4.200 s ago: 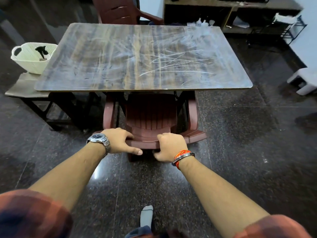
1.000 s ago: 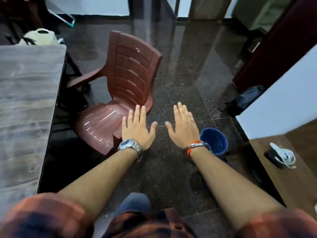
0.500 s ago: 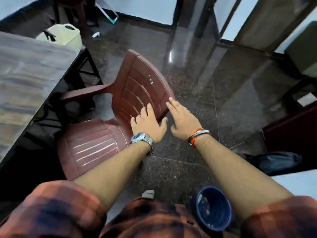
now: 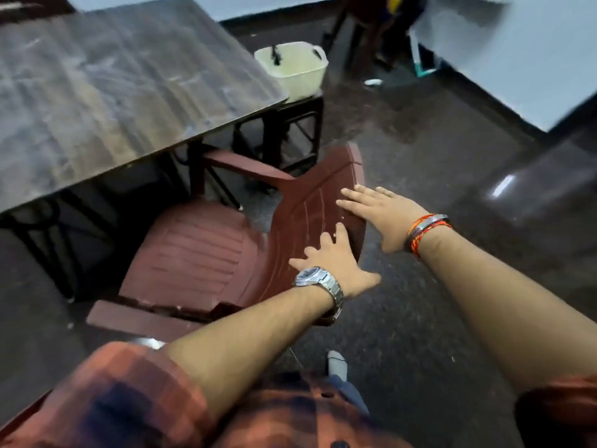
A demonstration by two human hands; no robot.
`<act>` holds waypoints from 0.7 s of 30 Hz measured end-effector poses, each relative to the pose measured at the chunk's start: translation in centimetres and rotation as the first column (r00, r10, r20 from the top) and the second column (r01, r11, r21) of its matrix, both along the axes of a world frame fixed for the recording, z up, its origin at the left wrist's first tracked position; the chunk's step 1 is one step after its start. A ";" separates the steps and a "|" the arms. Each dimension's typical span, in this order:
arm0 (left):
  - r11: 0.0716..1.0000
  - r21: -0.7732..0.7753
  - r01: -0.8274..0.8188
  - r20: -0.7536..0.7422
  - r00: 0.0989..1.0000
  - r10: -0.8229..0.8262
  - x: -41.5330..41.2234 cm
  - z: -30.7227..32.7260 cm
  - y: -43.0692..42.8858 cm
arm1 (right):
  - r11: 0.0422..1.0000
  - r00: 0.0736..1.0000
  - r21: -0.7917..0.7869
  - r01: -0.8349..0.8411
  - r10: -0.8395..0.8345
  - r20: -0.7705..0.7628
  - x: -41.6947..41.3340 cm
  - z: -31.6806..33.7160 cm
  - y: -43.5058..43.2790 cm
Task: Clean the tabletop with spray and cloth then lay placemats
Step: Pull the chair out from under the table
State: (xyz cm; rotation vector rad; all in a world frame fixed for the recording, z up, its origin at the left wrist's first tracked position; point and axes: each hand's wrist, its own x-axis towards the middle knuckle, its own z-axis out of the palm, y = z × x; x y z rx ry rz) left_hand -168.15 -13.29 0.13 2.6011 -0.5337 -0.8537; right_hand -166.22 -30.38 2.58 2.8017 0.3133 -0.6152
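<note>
On the backrest of a reddish-brown plastic chair (image 4: 200, 253) both of the person's hands lie flat. The left hand (image 4: 336, 263), a metal watch (image 4: 318, 281) on its wrist, rests on the lower part of the backrest with its fingers straight and spread and its thumb out past the chair's edge, curled around nothing. The right hand (image 4: 384, 215), with orange thread bands and a metal bangle (image 4: 426, 231) at the wrist, lies higher on the same backrest. Its fingers (image 4: 352, 202) are straight and laid across the ribbed front face, and its thumb hangs off behind the edge. Neither hand grasps the chair. Motion blur softens both, so how firmly they press cannot be told.

The tabletop (image 4: 113, 92), the surface to be cleaned, stands in front of the chair's seat, on the side away from the hands. It is dark wood grain streaked with pale smears and scratches, and its near corner overhangs the chair's far armrest. Beyond the chair, just past that corner, a cream-coloured tub with handles (image 4: 290, 72) sits on a low black stand (image 4: 310, 118). Something dark pokes up inside the tub's rim, too small to identify. The chair stands on a dark speckled floor (image 4: 452, 318), and behind the chair's backrest are the person's plaid sleeve (image 4: 122, 392) and a grey-socked foot (image 4: 337, 363)
</note>
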 end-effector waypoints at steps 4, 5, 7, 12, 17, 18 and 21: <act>0.971 0.091 -0.220 0.026 0.976 0.218 -3.5 0.0 -4.1 | 0.951 0.950 -0.007 -0.308 0.308 0.043 4.0 -1.6 -2.0; 0.960 0.110 -0.258 0.059 0.966 0.253 -4.0 -0.3 -4.7 | 0.926 0.924 -0.011 -0.379 0.379 0.057 4.8 -2.1 -2.0; 0.935 0.148 -0.321 0.102 0.946 0.309 -4.2 -1.0 -5.1 | 0.868 0.866 -0.031 -0.496 0.497 0.057 5.8 -2.9 -2.0; 0.913 0.196 -0.359 0.316 0.904 0.288 -4.5 -2.3 -4.3 | 0.803 0.802 0.013 -0.596 0.594 0.061 6.0 -4.3 -1.9; 0.942 0.175 -0.285 0.356 0.911 0.209 -6.7 -2.5 -0.3 | 0.755 0.756 0.059 -0.654 0.646 0.110 3.6 -4.2 -0.2; 0.945 0.190 -0.268 0.376 0.909 0.182 -7.6 -2.5 1.2 | 0.740 0.745 0.088 -0.667 0.656 0.122 2.9 -4.1 0.7; 0.932 0.276 -0.237 0.398 0.910 0.114 -9.6 -2.6 6.3 | 0.677 0.699 0.179 -0.714 0.701 0.141 0.3 -4.4 4.4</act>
